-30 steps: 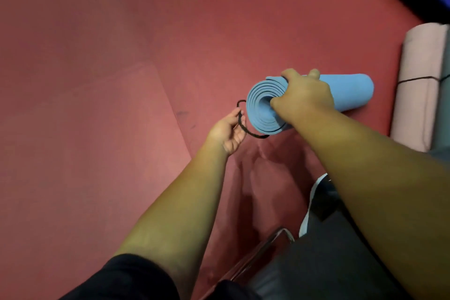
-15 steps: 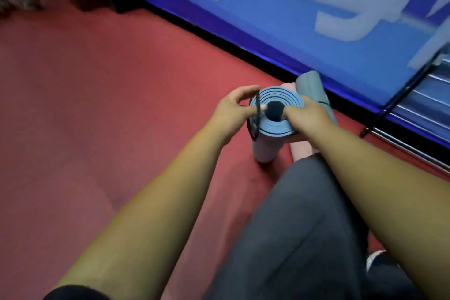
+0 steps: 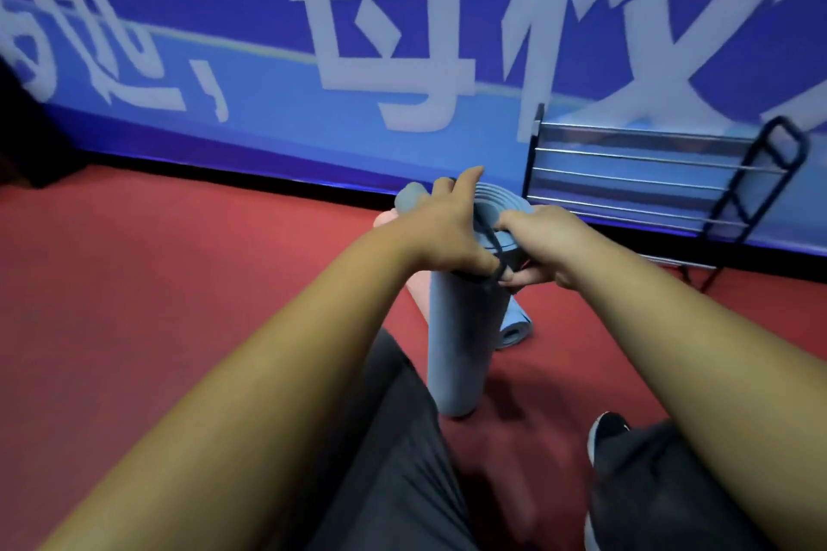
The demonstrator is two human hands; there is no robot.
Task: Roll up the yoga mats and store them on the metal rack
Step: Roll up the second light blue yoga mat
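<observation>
A rolled light-blue yoga mat (image 3: 458,353) stands upright on the red floor between my knees. My left hand (image 3: 447,233) and my right hand (image 3: 537,246) both grip its top end. A black elastic strap (image 3: 490,244) runs across the top of the roll between my fingers; both hands pinch it. Behind the roll lie a grey-blue rolled mat (image 3: 514,327) and a pink rolled mat (image 3: 414,286), mostly hidden. The metal rack (image 3: 662,183) stands against the blue wall at the right.
A blue banner wall (image 3: 402,58) with large white characters closes off the far side. Red floor (image 3: 156,282) spreads to the left. My grey-trousered legs and a black shoe (image 3: 606,438) fill the lower part of the view.
The view has tilted up, bringing the rack into sight. The blue roll, lying a second ago, now stands on end, and both hands have slid the black strap down over its top.
</observation>
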